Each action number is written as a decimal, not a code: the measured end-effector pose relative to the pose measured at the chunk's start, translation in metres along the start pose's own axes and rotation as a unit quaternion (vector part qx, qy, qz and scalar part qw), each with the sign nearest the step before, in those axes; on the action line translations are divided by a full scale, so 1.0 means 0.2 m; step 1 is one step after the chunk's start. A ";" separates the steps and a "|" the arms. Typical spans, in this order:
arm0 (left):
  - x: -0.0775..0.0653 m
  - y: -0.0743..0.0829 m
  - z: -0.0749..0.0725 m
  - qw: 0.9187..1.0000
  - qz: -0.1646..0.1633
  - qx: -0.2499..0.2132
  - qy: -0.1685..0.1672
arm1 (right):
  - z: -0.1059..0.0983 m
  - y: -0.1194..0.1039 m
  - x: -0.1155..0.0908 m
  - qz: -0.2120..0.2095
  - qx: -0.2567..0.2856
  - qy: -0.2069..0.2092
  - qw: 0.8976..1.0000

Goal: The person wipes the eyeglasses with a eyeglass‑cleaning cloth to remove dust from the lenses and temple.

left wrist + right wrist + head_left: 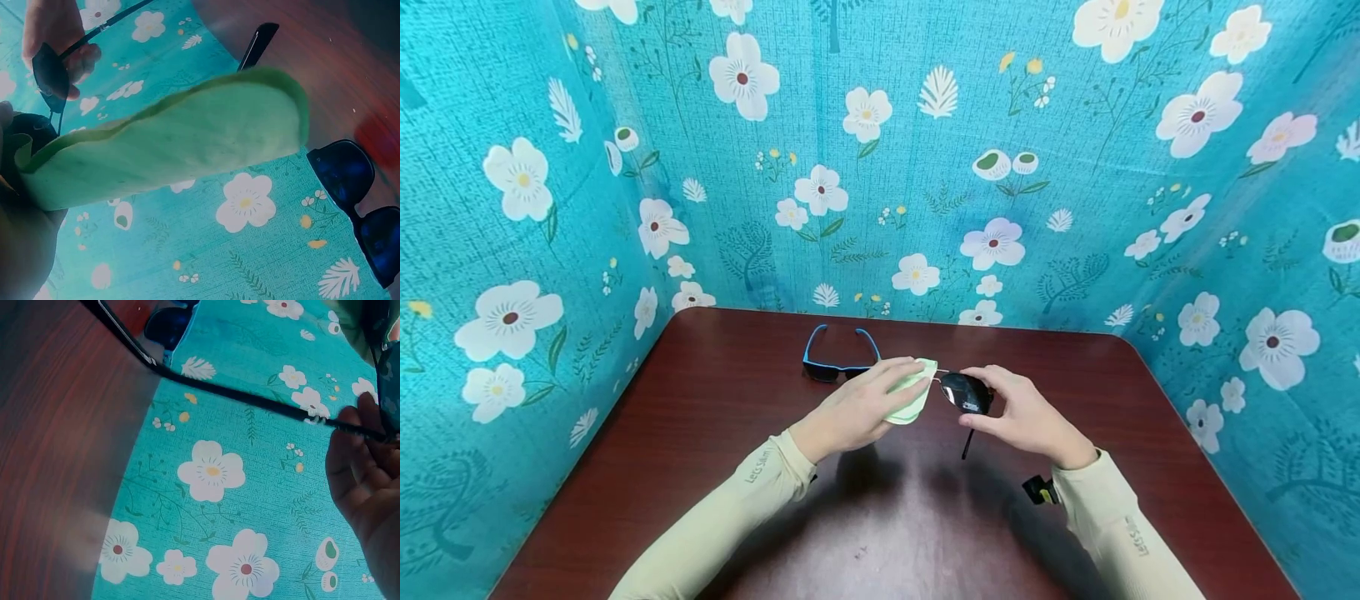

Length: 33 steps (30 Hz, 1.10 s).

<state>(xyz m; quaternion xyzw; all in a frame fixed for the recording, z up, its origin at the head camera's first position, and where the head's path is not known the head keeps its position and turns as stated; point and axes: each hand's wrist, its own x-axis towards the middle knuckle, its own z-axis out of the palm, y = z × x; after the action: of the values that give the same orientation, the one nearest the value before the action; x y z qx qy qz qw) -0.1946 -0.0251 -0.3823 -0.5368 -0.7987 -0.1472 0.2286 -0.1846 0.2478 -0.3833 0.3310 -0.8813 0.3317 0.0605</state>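
Observation:
In the head view my right hand (1018, 410) grips a pair of dark aviator sunglasses (964, 392) by the outer edge of one lens. One temple arm hangs below it, and in the right wrist view that thin black arm (237, 395) stretches across the picture. My left hand (861, 406) holds a pale green cloth (913, 400) around the other lens, which it mostly hides. From the left wrist, the folded cloth (169, 144) fills the middle of the view. Just behind my left hand, blue-rimmed sunglasses (823, 372) lie on the table with their arms unfolded.
The dark red-brown table (722, 392) has rounded back corners. A turquoise floral curtain (880, 183) encloses its back and both sides. A small black device (1040, 490) sits at the right wrist.

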 end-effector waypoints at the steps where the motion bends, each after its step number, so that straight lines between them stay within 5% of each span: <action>1: 0.00 0.00 0.00 1.000 0.005 0.009 0.000 | 0.00 0.00 0.00 0.001 -0.001 -0.003 1.000; 9: -0.04 -0.05 -0.03 0.994 0.075 0.082 0.012 | -0.01 0.01 -0.01 0.012 -0.010 -0.002 1.000; 18: -0.05 -0.06 -0.02 0.995 0.049 0.090 -0.001 | -0.02 0.02 -0.01 0.010 -0.013 0.011 1.000; 26: 0.04 0.00 0.01 0.990 0.077 0.121 -0.011 | 0.00 -0.01 0.01 0.006 0.007 0.020 1.000; 33: 0.01 -0.04 -0.02 0.988 0.074 0.132 -0.012 | -0.03 -0.06 0.02 0.016 0.001 0.028 0.999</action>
<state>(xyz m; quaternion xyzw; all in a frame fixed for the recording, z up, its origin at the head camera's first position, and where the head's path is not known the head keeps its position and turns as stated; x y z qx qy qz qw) -0.2014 -0.0275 -0.3783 -0.5611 -0.7722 -0.0169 0.2977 -0.1802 0.2434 -0.3710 0.3073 -0.8843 0.3425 0.0797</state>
